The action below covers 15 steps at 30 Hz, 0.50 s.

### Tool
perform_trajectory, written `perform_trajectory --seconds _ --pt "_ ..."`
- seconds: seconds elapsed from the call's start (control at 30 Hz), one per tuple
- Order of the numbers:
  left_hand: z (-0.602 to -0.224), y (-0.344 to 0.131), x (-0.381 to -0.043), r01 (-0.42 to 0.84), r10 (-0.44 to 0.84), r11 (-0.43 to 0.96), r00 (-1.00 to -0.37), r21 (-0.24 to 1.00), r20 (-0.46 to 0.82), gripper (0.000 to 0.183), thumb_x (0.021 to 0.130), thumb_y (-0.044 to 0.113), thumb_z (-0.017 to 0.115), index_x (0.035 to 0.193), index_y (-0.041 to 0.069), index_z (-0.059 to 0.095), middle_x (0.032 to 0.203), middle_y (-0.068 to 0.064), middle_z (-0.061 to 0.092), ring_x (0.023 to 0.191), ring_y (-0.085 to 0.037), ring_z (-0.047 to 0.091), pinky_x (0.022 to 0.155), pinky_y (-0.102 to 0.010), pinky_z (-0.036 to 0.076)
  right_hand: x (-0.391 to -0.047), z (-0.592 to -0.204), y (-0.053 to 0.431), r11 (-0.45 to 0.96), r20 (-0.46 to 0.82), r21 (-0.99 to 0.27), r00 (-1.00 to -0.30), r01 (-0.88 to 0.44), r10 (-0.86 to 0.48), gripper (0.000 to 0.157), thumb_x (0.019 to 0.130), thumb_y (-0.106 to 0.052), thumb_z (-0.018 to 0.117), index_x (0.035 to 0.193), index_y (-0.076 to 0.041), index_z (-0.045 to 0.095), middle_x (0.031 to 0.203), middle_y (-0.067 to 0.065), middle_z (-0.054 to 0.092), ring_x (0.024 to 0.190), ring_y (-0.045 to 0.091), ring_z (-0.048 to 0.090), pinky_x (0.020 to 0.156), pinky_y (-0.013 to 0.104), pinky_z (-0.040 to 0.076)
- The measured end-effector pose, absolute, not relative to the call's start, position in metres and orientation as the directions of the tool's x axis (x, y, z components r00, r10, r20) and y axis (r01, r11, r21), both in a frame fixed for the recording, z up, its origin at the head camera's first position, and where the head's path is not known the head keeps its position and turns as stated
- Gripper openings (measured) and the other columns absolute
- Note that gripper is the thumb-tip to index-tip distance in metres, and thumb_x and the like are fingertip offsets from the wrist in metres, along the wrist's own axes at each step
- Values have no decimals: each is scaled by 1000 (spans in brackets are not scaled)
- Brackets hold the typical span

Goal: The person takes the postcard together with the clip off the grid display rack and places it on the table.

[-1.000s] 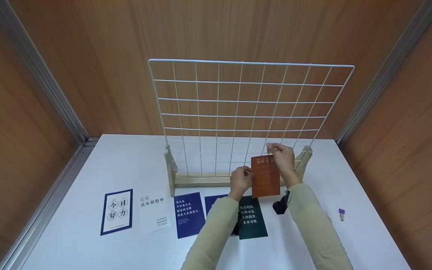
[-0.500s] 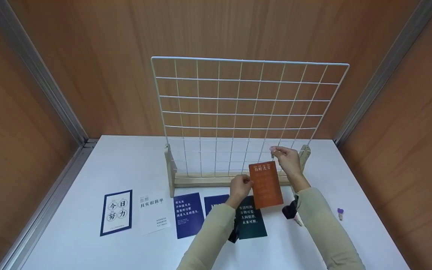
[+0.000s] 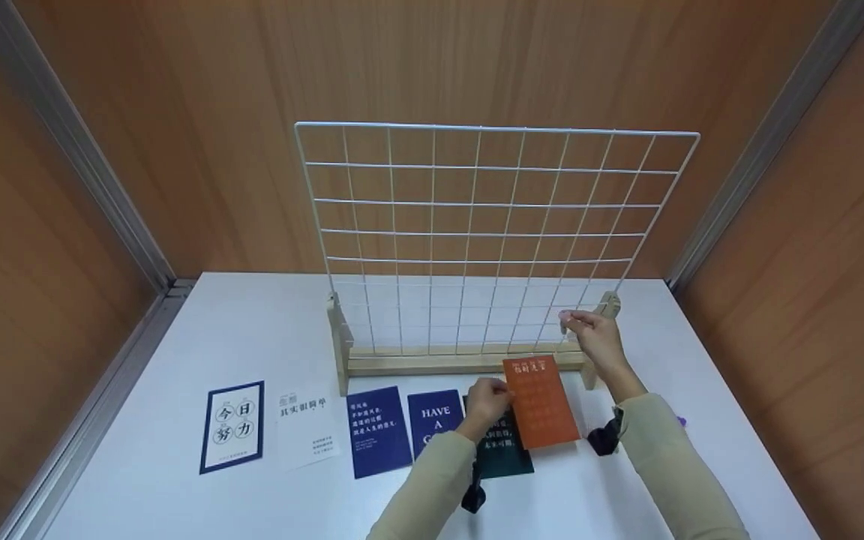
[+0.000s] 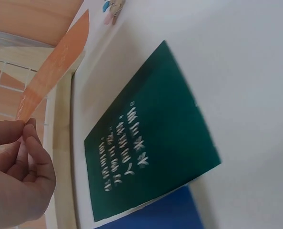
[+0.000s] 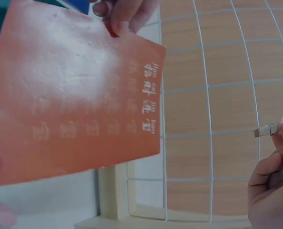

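Note:
My left hand (image 3: 487, 405) pinches the left edge of an orange card (image 3: 541, 405) with white lettering. The card is tilted, in front of the wire grid's wooden base and partly over a dark green card (image 4: 146, 133). Thumb and fingers of my right hand (image 3: 598, 341) pinch a small wooden clothespin (image 5: 265, 130) with a pink heart, close to the grid's lower right part and apart from the orange card. A white wire grid (image 3: 496, 129) stands upright in a wooden stand (image 3: 417, 365).
Left of the green card lie a blue "HAVE A" card (image 3: 434, 416), another blue card (image 3: 379, 431), a white card (image 3: 308, 427) and a blue-framed card (image 3: 232, 427). Heart clothespins (image 4: 114, 9) lie on the table to the right. Wooden walls surround the table.
My left hand has brought the orange card down and towards me, away from the grid. My right hand, by the card's top corner earlier, has moved right and lower with the clothespin.

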<state>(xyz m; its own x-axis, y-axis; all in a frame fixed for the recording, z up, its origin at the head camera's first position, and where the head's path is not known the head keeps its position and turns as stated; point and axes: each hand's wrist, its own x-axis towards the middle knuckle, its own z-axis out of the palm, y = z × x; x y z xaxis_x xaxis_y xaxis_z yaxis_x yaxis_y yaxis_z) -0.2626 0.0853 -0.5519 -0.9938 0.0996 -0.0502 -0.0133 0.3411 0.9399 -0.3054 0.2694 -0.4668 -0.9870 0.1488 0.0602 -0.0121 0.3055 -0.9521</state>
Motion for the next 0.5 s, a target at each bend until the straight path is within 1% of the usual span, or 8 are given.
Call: perform_trajectory --seconds 0.1,0.2,0.33,0.43,0.5 --pt "-559 87 -259 -40 108 320 -991 947 -78 4 80 3 60 81 1 64 68 -2 57 63 -12 55 55 -25 47 -301 -471 278 279 48 -960 -987 -4 152 38 85 -24 59 108 6 58 62 -3 49 42 3 30 38 18 26" --pt "-563 89 -256 -69 115 304 -987 950 -109 4 80 2 59 80 1 63 67 -1 56 62 -12 55 54 -24 47 -298 -474 285 272 25 -962 -988 17 149 36 86 -21 58 109 7 57 62 -5 47 42 2 29 38 17 26" --pt "-568 93 -251 -83 109 324 -986 942 -125 5 80 0 58 81 0 63 66 -2 56 59 -13 55 51 -25 46 -295 -481 294 256 -11 -965 -989 49 151 36 87 -17 56 112 8 55 64 -3 45 43 3 29 40 17 28" --pt "-570 101 -247 -117 65 359 -987 926 -149 5 80 -1 59 79 0 63 63 -4 55 56 -15 55 48 -29 46 -294 -487 302 264 -33 -962 -988 73 153 37 87 -17 56 113 10 53 61 -4 43 43 3 30 41 18 30" --pt "-570 103 -243 -125 60 351 -986 928 -155 3 79 1 60 77 0 63 61 -5 55 54 -16 55 46 -29 46 -294 -492 307 268 -54 -959 -987 94 154 37 87 -17 56 112 10 54 57 -5 41 42 4 30 41 19 29"
